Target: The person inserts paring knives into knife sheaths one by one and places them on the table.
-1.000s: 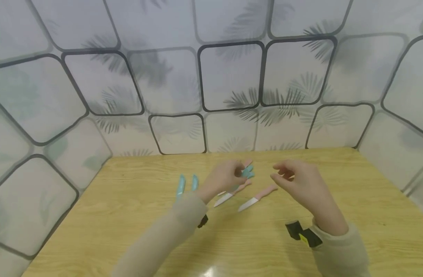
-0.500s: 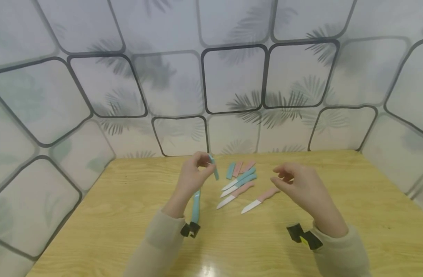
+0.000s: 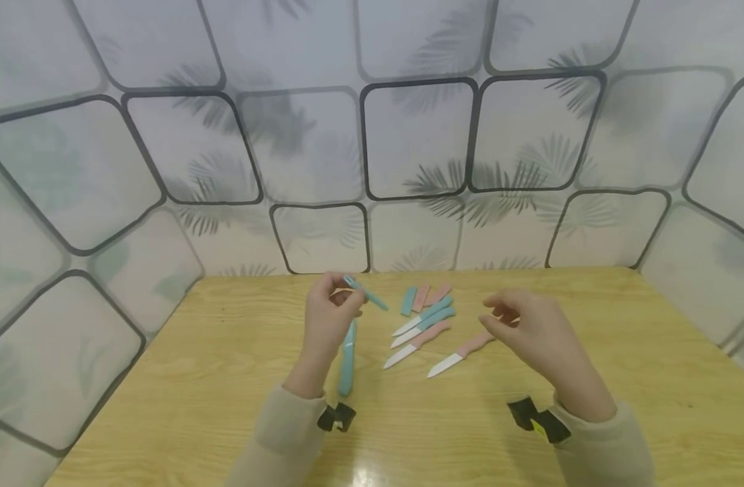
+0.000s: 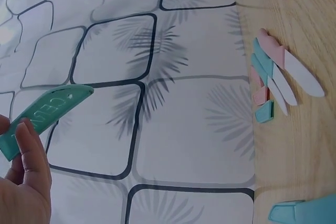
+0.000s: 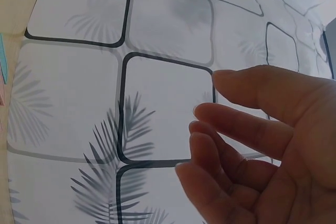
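My left hand (image 3: 331, 311) pinches a teal knife sheath (image 4: 50, 109) between thumb and fingers, raised above the table. Raised lettering shows on the sheath's side. Under the left wrist lies a long teal piece (image 3: 346, 362), apparently a sheathed knife, partly hidden. To the right are two teal-handled knives (image 3: 435, 312) and two pink-handled knives (image 3: 431, 331), with bare white blades pointing toward the near left. My right hand (image 3: 530, 328) hovers over the end of the rightmost pink handle, its fingers loosely bent and holding nothing.
Behind the knives lie another teal sheath (image 3: 408, 301) and two pink sheaths (image 3: 421, 297). The wood-grain table (image 3: 445, 433) meets a patterned cloth wall (image 3: 414, 142) at the back and on both sides.
My left hand has come away from the sheaths and knives, moving left with the teal sheath, which has since tilted over. The right hand has stayed almost still.
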Motion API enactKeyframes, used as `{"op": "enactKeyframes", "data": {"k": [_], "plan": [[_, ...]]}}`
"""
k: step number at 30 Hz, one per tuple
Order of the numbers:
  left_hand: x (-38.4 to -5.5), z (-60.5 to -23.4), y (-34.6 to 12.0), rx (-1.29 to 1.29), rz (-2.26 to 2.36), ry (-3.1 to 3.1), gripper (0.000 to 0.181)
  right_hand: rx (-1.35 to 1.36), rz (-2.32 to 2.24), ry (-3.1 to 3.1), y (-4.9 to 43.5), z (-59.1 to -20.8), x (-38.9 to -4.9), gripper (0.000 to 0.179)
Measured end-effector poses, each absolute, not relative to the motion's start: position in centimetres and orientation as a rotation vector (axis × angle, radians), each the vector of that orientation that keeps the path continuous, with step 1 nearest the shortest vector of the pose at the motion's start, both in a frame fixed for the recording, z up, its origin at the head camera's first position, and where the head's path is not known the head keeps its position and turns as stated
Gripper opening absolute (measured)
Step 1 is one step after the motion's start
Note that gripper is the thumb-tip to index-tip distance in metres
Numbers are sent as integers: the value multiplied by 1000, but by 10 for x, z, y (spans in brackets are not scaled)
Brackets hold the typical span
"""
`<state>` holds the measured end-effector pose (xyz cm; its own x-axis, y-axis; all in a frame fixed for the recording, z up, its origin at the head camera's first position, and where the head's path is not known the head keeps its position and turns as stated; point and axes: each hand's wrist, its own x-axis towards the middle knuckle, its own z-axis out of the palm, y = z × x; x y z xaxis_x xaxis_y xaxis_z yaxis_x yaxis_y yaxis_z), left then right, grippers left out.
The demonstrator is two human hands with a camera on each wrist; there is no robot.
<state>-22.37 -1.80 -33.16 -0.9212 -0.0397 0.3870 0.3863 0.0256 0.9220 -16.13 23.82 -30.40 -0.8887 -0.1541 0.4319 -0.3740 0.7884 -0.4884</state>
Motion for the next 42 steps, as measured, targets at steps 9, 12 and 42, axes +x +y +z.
{"op": "enactKeyframes", "data": {"k": [9, 12, 42], "plan": [[-224, -340, -21, -355, -2079, -2024, 16, 404, 802, -2620, 235, -306, -163, 20], [-224, -342, -22, -317, -2138, -2021, 16, 400, 793, -2648, 235, -306, -164, 21], [-221, -339, -23, -206, -2780, -1641, 33, 411, 775, -2714, 230, -309, -168, 24]]}}
